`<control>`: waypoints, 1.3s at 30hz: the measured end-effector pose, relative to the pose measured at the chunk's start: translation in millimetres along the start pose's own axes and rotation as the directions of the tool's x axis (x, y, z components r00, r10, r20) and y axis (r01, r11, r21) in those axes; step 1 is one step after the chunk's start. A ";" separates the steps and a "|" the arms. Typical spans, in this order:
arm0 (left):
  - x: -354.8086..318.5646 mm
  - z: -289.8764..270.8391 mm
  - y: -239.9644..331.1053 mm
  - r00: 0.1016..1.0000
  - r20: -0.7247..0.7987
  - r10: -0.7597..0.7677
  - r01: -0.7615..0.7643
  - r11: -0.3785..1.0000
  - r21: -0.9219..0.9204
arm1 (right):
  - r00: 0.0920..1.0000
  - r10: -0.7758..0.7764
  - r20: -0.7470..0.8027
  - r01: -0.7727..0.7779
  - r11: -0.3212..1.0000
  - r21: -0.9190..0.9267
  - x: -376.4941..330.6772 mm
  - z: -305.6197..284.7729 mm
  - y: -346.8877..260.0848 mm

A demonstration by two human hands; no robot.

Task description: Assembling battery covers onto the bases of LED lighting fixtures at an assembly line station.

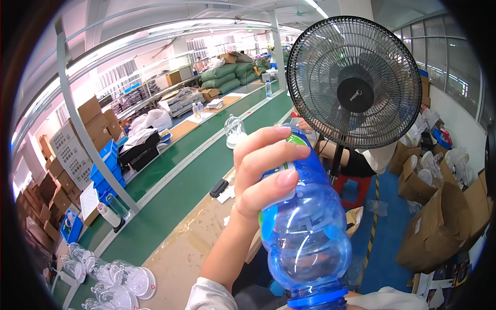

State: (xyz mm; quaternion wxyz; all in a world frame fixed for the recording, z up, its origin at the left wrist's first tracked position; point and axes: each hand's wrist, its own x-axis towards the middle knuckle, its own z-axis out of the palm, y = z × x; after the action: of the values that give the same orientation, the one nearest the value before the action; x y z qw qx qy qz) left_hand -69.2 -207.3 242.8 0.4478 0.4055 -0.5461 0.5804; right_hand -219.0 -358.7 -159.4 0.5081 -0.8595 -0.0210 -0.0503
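My left hand (271, 173) is raised before me, its fingers wrapped round a clear blue plastic bottle (310, 232). The bottle is tilted, with its base up and away and its neck low and close to me. A blue ring circles the neck at the lower edge. Past the neck, a white sleeve (390, 299) and a bit of skin show at the lower right; the fingers of my right hand are hidden. Beyond my left hand, a clear dome-shaped piece with a white inside (235, 133) stands on the green conveyor belt (175, 214).
A black standing fan (355, 82) rises ahead, partly hiding another person (356, 160) by a red stool (356, 188). Several clear plastic domes (116, 281) lie at lower left. Open cardboard boxes (434, 230) line the right. A small black object (219, 188) sits on the brown worktop (181, 258).
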 end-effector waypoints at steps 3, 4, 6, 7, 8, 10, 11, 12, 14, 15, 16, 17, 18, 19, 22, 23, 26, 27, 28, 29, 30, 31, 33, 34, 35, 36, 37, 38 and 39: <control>-16.9 -8.9 -4.5 0.999 0.052 0.008 -0.003 0.997 -0.082 | 0.999 0.048 0.009 -0.048 0.998 0.042 2.9 5.6 0.4; -22.9 -9.5 -4.8 0.996 0.086 0.009 0.000 0.995 -0.101 | 0.995 0.089 -0.041 -0.082 0.986 0.144 4.3 6.4 11.1; -33.6 -8.2 11.7 0.986 0.120 -0.112 0.130 0.979 -0.154 | 0.974 0.217 -0.062 -0.148 0.823 0.549 8.1 7.1 24.2; -48.9 -7.6 15.1 0.985 0.103 -0.142 0.158 0.972 -0.173 | 0.976 0.140 -0.167 -0.034 0.856 0.515 16.5 1.1 22.8; -50.5 -9.0 28.8 0.964 0.128 -0.233 0.258 0.936 -0.239 | 0.967 0.182 -0.180 -0.032 0.784 0.620 23.4 -4.1 32.6; -81.2 -24.0 50.9 0.871 0.199 -0.450 0.490 0.826 -0.278 | 0.948 0.236 -0.211 -0.029 0.727 0.686 39.3 -34.2 -11.4; -90.8 -27.8 61.9 0.856 0.195 -0.479 0.517 0.812 -0.271 | 0.946 0.261 -0.192 -0.062 0.727 0.684 47.1 -48.0 -26.6; -97.7 -34.2 74.8 0.803 0.226 -0.552 0.597 0.747 -0.294 | 0.957 0.216 -0.193 -0.017 0.706 0.708 53.9 -62.1 -50.0; -103.9 -40.3 94.2 0.696 0.317 -0.644 0.718 0.632 -0.292 | 0.971 0.130 -0.201 0.067 0.659 0.749 60.0 -96.1 -102.0; -116.2 -42.2 98.6 0.560 0.385 -0.734 0.828 0.496 -0.261 | 0.965 0.095 -0.243 0.120 0.668 0.734 63.2 -107.1 -121.4; -120.2 -45.6 110.0 0.437 0.444 -0.782 0.900 0.373 -0.228 | 0.978 0.061 -0.202 0.111 0.665 0.739 57.6 -121.0 -143.0; -125.4 -46.5 120.2 0.387 0.444 -0.808 0.922 0.331 -0.201 | 0.981 -0.052 -0.187 0.171 0.686 0.707 52.5 -129.8 -159.0; -136.0 -47.0 129.5 0.324 0.444 -0.836 0.946 0.278 -0.166 | 0.968 -0.166 -0.187 0.249 0.697 0.672 50.5 -135.2 -169.4; -149.0 -50.7 140.5 0.229 0.439 -0.869 0.973 0.214 -0.084 | 0.970 -0.163 -0.178 0.241 0.697 0.675 49.8 -131.9 -176.5; -185.6 -63.5 175.5 0.037 0.403 -0.914 0.998 0.057 0.039 | 0.945 -0.302 -0.127 0.311 0.703 0.640 44.4 -112.7 -189.3; -191.8 -68.2 183.8 -0.036 0.374 -0.927 0.994 0.005 0.108 | 0.954 -0.297 -0.029 0.243 0.718 0.653 42.8 -107.6 -188.1; -205.1 -82.1 201.4 -0.178 0.330 -0.927 0.974 -0.118 0.192 | 0.942 -0.310 0.131 0.152 0.739 0.656 43.8 -101.6 -178.2; -208.9 -85.4 203.8 -0.193 0.341 -0.920 0.971 -0.129 0.201 | 0.929 -0.318 0.190 0.157 0.803 0.574 44.7 -102.7 -175.2; -211.3 -87.5 204.2 -0.207 0.352 -0.913 0.968 -0.138 0.210 | 0.914 -0.319 0.249 0.167 0.858 0.486 45.5 -104.9 -173.8; -213.9 -89.9 205.0 -0.211 0.348 -0.913 0.967 -0.143 0.210 | 0.906 -0.313 0.286 0.209 0.916 0.343 48.2 -107.0 -173.6; -215.9 -91.8 204.9 -0.232 0.383 -0.894 0.958 -0.141 0.251 | 0.905 -0.311 0.289 0.206 0.917 0.343 49.9 -106.9 -174.8; -217.1 -93.6 203.9 -0.253 0.416 -0.874 0.947 -0.135 0.291 | 0.898 -0.313 0.311 0.225 0.931 0.287 52.0 -106.7 -177.2; -219.8 -95.1 202.4 -0.256 0.430 -0.866 0.948 -0.137 0.288 | 0.889 -0.313 0.333 0.246 0.942 0.229 56.6 -106.7 -177.8; -221.4 -95.4 201.8 -0.259 0.447 -0.857 0.949 -0.138 0.284 | 0.867 -0.343 0.361 0.293 0.938 0.186 59.1 -108.5 -175.5; -224.0 -96.4 201.2 -0.259 0.445 -0.857 0.949 -0.139 0.283 | 0.843 -0.370 0.391 0.340 0.929 0.145 61.7 -110.3 -172.7; -227.2 -98.1 200.8 -0.288 0.486 -0.825 0.940 -0.147 0.307 | 0.842 -0.369 0.393 0.340 0.929 0.145 64.7 -112.5 -169.5; -228.9 -98.7 199.8 -0.314 0.531 -0.787 0.933 -0.152 0.328 | 0.816 -0.356 0.455 0.342 0.932 0.117 66.8 -116.4 -166.9; -229.7 -100.3 198.8 -0.312 0.534 -0.785 0.934 -0.152 0.323 | 0.786 -0.340 0.516 0.345 0.934 0.089 68.0 -118.1 -165.1; -230.3 -102.5 198.0 -0.325 0.565 -0.758 0.930 -0.148 0.337 | 0.788 -0.336 0.516 0.343 0.935 0.085 67.1 -117.7 -163.7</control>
State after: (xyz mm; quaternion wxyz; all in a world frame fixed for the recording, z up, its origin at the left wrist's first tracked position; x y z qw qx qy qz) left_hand -195.6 -123.3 -39.5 0.5619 0.7667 -0.2289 -0.2097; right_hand -174.3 -383.7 46.8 0.4601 -0.8258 -0.3122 0.0947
